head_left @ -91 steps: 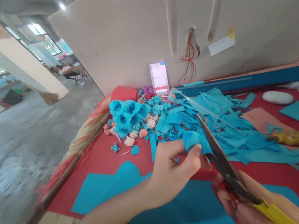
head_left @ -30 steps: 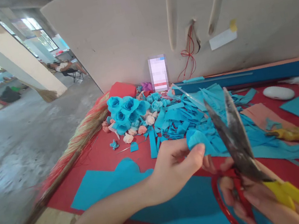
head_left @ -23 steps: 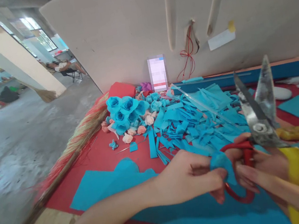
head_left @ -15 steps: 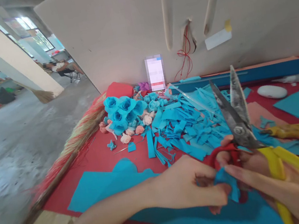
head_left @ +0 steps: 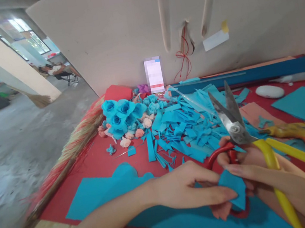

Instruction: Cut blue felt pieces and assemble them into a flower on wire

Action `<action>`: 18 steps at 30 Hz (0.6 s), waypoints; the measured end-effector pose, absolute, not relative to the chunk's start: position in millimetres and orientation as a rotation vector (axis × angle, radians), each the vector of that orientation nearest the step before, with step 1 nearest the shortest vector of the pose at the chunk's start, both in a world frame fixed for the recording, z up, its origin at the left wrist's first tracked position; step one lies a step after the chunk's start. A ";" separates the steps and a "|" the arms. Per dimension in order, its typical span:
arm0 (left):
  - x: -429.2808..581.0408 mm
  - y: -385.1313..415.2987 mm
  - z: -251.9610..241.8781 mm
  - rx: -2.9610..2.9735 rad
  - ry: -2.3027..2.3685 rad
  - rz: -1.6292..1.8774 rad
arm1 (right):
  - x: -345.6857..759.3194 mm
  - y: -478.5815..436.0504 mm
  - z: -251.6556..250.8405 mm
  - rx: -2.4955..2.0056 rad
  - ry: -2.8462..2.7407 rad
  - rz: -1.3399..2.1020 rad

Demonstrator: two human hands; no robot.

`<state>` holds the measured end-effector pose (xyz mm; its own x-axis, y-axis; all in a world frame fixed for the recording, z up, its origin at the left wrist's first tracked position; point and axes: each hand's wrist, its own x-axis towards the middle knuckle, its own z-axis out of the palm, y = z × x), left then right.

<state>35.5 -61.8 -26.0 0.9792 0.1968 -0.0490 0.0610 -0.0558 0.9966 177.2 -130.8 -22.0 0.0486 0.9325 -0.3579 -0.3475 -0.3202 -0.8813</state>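
Observation:
My left hand (head_left: 192, 187) pinches a small blue paper piece (head_left: 234, 190) low in the view, above a blue sheet. My right hand (head_left: 267, 180) is closed round a pair of scissors (head_left: 233, 125) with one red and one yellow handle; its fingertips also touch the blue piece. The scissor blades point up and away, slightly apart. Behind them lies a heap of blue paper scraps (head_left: 189, 123) on the red table (head_left: 99, 164).
Blue paper roses (head_left: 120, 114) and small pink ones sit at the back left. Large blue sheets (head_left: 101, 190) lie in front and at the right. A yellow glue gun (head_left: 299, 129), a white oval object (head_left: 269, 91), a broom (head_left: 68, 154) along the table's left edge, a grey board behind.
The scissors swung from beside the blue piece to blades pointing up. Both hands dropped lower and came together on the piece. The view drifted slightly left.

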 end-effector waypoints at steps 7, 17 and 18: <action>35.5 -62.4 -32.7 1.554 0.205 0.213 | 179.5 -126.5 -29.0 -1.113 -0.520 1.628; 39.3 -65.9 -35.9 1.437 0.496 0.466 | 178.9 -130.1 -20.4 -1.342 -1.125 1.189; 39.7 -66.2 -35.9 1.442 0.499 0.463 | 178.7 -129.7 -19.8 -1.356 -1.127 1.167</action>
<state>39.7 -66.2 -35.9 0.8134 0.5801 -0.0440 -0.0007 0.0767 0.9971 178.7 -129.7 -19.8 0.1068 0.9910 -0.0805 0.0464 -0.0859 -0.9952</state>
